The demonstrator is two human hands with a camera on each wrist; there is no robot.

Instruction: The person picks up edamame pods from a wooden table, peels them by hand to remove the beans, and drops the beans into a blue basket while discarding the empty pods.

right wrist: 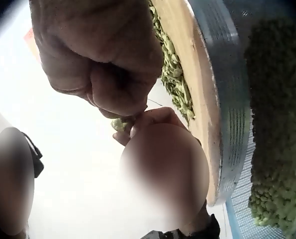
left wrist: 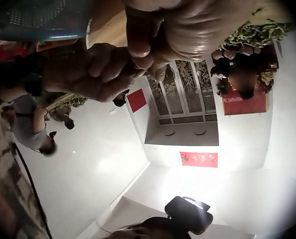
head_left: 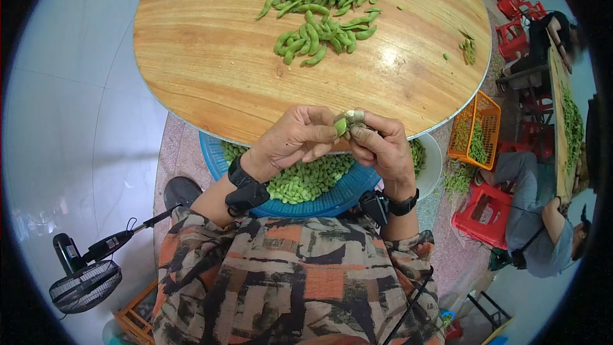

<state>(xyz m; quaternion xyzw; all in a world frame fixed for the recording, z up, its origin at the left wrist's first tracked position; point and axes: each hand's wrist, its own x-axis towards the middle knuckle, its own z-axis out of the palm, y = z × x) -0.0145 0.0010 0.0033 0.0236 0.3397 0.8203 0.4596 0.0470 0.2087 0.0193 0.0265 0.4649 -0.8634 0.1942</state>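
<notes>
So the thing getting worked on is a small green pod (head_left: 341, 127), held up between two bare hands over the near edge of the table (head_left: 198, 51). The left hand (head_left: 297, 137) has it in a thumb-and-finger pinch, fingers drawn in close. The right hand (head_left: 386, 147) is curled in too, thumb and finger nipping the other end, with a pale wrap (head_left: 358, 116) round one finger. Looks to me like the step here is splitting the pod to get the beans out. I can't make out whether it's open, since the fingertips cover a lot of it. I'd say the next move calls for a firm squeeze with the thumbs, keeping it over the basket so nothing rolls off.

Just below is that blue plastic basket (head_left: 207, 156), round, with mesh-like sides, heaped with shelled beans (head_left: 306, 182), plump, smooth little ovals. On the table, beyond the hands, is a loose pile of whole pods (head_left: 319, 41), curved and bumpy. The tabletop is round, yellowish, streaky wood grain with a bit of shine. Off to the right there's a slatted orange plastic crate (head_left: 471, 158) with more green stuff inside, then a hard, glossy red stool (head_left: 482, 220).
</notes>
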